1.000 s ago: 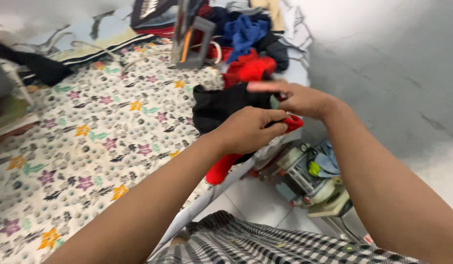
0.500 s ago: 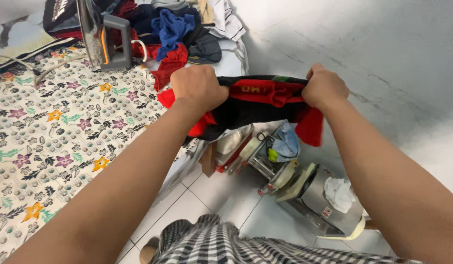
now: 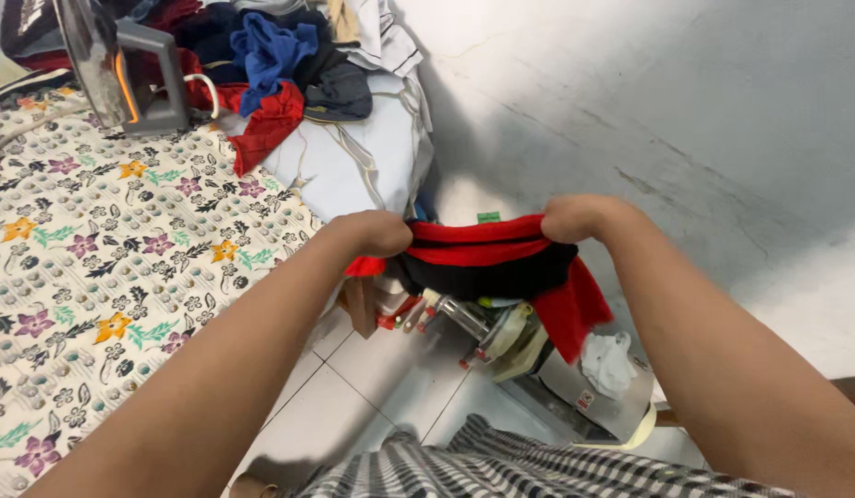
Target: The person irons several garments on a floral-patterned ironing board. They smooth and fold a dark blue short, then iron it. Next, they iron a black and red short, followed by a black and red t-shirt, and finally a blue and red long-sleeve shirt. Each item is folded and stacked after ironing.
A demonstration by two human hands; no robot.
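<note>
A red and black garment is stretched between both my hands, off the right edge of the flowered ironing surface. My left hand grips its left end and my right hand grips its right end, both fists closed. A red flap of the cloth hangs down below my right hand. The garment hangs in the air above a metal machine on the floor.
An upright iron stands at the back of the flowered surface, beside a pile of clothes, red, blue and dark. A grey wall rises on the right. White floor tiles lie below, and checked cloth covers my lap.
Both hands have carried the garment from the flowered surface out to the right and lower, spreading it between them. The view has swung right, toward the wall and floor.
</note>
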